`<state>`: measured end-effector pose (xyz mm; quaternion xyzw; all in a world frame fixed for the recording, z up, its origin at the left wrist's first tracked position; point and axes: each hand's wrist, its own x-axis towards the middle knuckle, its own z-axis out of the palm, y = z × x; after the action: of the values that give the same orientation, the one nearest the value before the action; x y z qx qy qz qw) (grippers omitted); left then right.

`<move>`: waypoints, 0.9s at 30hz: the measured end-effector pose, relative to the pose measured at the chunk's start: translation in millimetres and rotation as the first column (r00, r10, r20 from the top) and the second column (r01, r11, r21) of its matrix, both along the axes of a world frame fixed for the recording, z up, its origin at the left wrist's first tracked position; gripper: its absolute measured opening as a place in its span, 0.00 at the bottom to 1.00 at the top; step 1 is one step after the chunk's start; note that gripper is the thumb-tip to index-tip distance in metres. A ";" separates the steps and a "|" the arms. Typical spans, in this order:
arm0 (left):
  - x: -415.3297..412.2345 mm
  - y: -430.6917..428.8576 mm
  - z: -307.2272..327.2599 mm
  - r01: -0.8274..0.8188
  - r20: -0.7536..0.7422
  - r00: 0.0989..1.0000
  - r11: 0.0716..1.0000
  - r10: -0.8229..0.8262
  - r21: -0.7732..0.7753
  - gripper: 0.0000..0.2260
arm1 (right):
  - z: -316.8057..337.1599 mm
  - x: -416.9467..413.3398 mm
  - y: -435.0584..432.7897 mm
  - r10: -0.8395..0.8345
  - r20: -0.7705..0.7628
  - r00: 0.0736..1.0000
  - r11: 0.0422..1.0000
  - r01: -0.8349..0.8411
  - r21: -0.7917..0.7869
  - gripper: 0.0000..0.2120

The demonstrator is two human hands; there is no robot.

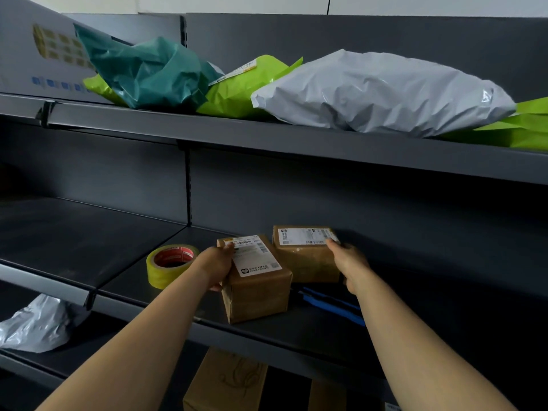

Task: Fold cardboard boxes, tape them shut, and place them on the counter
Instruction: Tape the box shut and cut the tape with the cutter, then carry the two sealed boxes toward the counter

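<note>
left grip [218, 265]: clamped on the near box [258, 292]; thumb up on the top label, fingers wrapped round its left side.
right grip [348, 261]: clamped on the far box [299, 262]; thumb on the label's right end, fingers down the right side.
near box: I read it as sitting on the middle shelf [296, 330] near the front lip, closed, white label on top.
far box: same shelf, just behind and right of the near box. I can't tell whether the two touch.
tape roll [160, 275]: yellow with a red core, lying flat just left of the left grip.
blue item [332, 307]: long and thin, flat on the shelf right of the near box; can't tell what it is.
upper shelf: teal bag [148, 72] far left, green bag [237, 87] beside it, grey mailer [382, 93] to the right.
lower left: crumpled grey bag [35, 324] on the shelf below.
bottom: another cardboard box [225, 381] under the middle shelf.
</note>
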<state>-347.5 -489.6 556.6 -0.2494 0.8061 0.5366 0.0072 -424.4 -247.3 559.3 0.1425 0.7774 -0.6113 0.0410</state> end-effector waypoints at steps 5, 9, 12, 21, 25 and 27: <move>-0.7 -0.5 -2.4 0.067 -0.042 0.997 0.997 -0.066 0.033 0.25 | -1.7 -0.4 -1.9 0.001 0.031 1.000 0.990 0.003 -0.143 0.28; 0.5 -5.8 -6.3 0.130 -0.044 0.991 0.988 -0.126 0.082 0.27 | -0.5 -1.4 -0.6 0.014 0.024 1.000 0.978 -0.009 -0.209 0.26; 7.2 -2.3 -5.3 0.138 -0.106 0.988 0.945 -0.111 0.295 0.23 | 1.6 -2.7 0.2 0.022 0.013 1.000 0.950 -0.017 -0.310 0.27; 21.8 -1.7 -9.4 0.080 -0.257 0.960 0.781 0.106 0.619 0.34 | 9.8 4.7 4.7 -0.020 0.018 1.000 0.898 0.026 -0.439 0.38; 31.0 -10.0 4.3 0.056 -0.325 0.920 0.744 0.221 0.666 0.24 | 19.7 16.9 21.1 -0.022 -0.029 0.999 0.871 0.005 -0.492 0.37; 34.7 -15.0 9.8 0.049 -0.351 0.904 0.756 0.244 0.653 0.27 | 28.2 26.2 31.5 -0.003 -0.071 0.998 0.840 -0.036 -0.542 0.28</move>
<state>-312.8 -504.5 566.3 -0.1542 0.5385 0.8214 -0.1073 -398.2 -215.8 587.5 0.0973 0.5747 -0.8104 0.0584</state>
